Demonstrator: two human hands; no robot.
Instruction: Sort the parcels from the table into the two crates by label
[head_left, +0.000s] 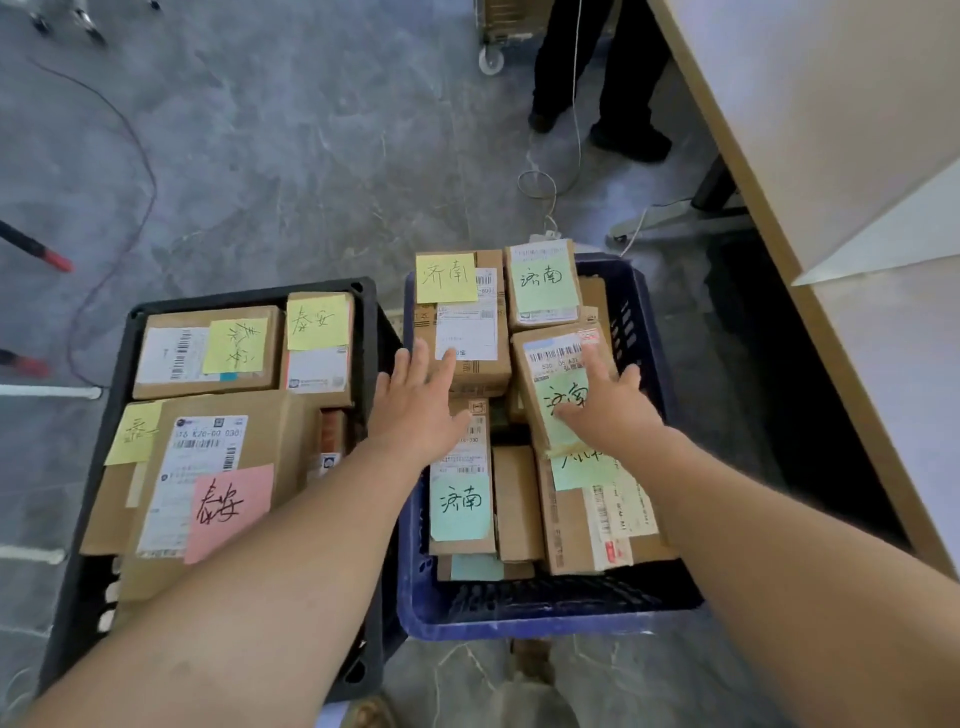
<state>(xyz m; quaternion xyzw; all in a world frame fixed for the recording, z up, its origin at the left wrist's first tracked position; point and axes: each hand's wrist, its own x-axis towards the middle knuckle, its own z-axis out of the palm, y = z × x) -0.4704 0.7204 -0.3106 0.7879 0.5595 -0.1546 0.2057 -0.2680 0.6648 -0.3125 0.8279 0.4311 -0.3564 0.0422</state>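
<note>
Two crates stand on the floor below me. The black crate (111, 374) on the left holds several cardboard parcels with yellow and pink handwritten notes. The blue crate (636, 322) on the right is piled with several parcels bearing green and yellow notes. My left hand (421, 402) reaches over the blue crate's left side with straight fingers, touching a parcel with a white shipping label (470, 332). My right hand (610, 405) lies flat, fingers spread, on a tilted parcel with a green note (550, 364) at the top of the pile.
A light wooden table (831, 171) runs along the right, its edge close to the blue crate. A person's dark legs and shoes (602, 78) stand beyond the crates. Cables (540, 182) lie on the grey floor, and a wheeled cart (493, 36) is at the top.
</note>
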